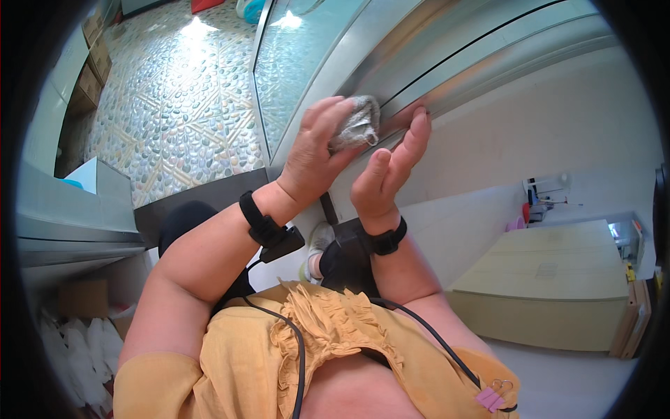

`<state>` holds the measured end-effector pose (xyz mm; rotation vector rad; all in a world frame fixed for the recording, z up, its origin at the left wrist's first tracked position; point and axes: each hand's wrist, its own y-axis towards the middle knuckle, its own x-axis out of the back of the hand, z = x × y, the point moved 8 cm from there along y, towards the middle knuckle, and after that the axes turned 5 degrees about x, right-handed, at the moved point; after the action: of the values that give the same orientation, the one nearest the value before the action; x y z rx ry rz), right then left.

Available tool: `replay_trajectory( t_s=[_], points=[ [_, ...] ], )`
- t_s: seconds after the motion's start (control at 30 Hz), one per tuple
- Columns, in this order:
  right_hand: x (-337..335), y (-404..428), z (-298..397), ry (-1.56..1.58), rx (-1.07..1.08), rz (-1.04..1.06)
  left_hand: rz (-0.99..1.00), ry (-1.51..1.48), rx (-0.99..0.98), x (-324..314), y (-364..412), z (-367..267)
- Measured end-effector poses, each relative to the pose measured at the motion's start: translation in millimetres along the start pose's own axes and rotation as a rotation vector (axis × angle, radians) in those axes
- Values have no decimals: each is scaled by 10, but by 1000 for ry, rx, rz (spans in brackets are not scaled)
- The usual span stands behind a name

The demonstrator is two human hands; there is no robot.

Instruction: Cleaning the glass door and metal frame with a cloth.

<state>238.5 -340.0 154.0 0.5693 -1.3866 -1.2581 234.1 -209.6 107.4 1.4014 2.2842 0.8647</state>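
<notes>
My left hand (314,144) grips a bunched grey cloth (357,124) at the silvery metal frame of a glass door (335,63). Just to its right, my right hand (391,160) has its fingertips against or close to the frame's edge, with the thumb apart and nothing held; whether the fingertips touch cannot be told. The cloth lies between the two hands, near a dark seam in the frame.
Beyond the glass lies a pebble-patterned tiled floor (193,105), with cardboard boxes (94,63) at the left. A dark threshold (209,188) crosses below. A pale cabinet (539,262) stands at right; white bags (84,351) lie at lower left.
</notes>
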Motion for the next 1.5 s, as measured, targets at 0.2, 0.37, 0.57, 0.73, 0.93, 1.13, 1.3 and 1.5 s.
replay_trajectory(
  t_s=[0.2, 0.37, 0.57, 0.73, 0.93, 1.13, 1.3, 1.5],
  points=[
    [-145, -39, 73, -140, 94, 95, 36, 160, 214, -174, -375, 569],
    [-185, -27, 120, -203, 111, 153, 513, 81, 833, -161, -580, 1198],
    [40, 28, -77, -189, -2, -35, -267, 226, -240, 573, 178, -217],
    [-54, 43, -68, -218, 18, 23, -35, 153, 317, 146, -8, 1030],
    [-103, 30, -88, -182, 1, 29, 193, 327, 813, 241, -761, 2213],
    [-51, 31, -96, -203, 5, 43, -96, 98, 344, 160, 78, 1084],
    [-117, 46, 10, -214, 10, 40, -55, 38, 922, 163, -388, 1945],
    [-95, 49, -17, -176, -63, 36, -9, -102, 886, 134, -244, 1608]
  ],
)
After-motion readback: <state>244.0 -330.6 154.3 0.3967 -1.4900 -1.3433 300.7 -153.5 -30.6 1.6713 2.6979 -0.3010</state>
